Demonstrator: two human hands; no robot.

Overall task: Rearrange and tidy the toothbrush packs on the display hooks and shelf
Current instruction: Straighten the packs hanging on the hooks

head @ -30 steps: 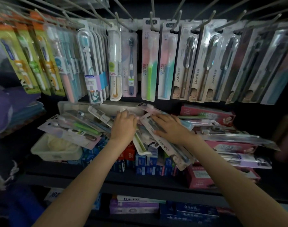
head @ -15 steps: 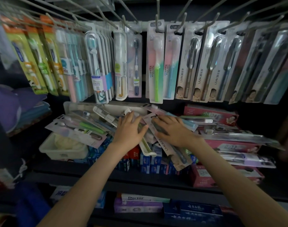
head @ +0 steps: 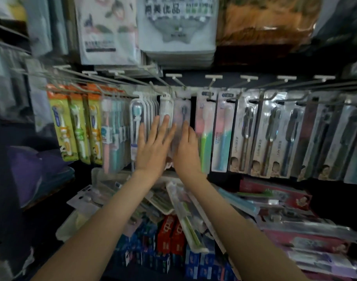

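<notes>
**Head view — both hands flat against the hanging row**

Two hands are up at the hooks (head: 213, 77). The left hand (head: 153, 147) is open, fingers straight and spread, lying flat against a clear toothbrush case (head: 165, 110). The right hand (head: 186, 151), fingers straight and close together, presses the pale pack (head: 182, 112) just beside it. Neither hand grips anything.

Left of them hang three yellow packs (head: 78, 126) with orange tops, then a blurred bunch of pink and teal packs (head: 110, 134). To the right hang two pastel packs (head: 204, 134), then three grey packs (head: 268, 134) with dark brushes. The ones further right are too blurred to count.

Half a second ago both hands rested on the loose pile (head: 181, 209) lower down. Now they are raised to the hanging row, and the view has tipped up to show bagged goods (head: 177, 23) above — at least three.

The pile lies under the forearms (head: 104, 220), which hide part of it, on top of red and blue toothpaste boxes (head: 169, 234). Purple cloth (head: 25, 175) sits at the left.
</notes>
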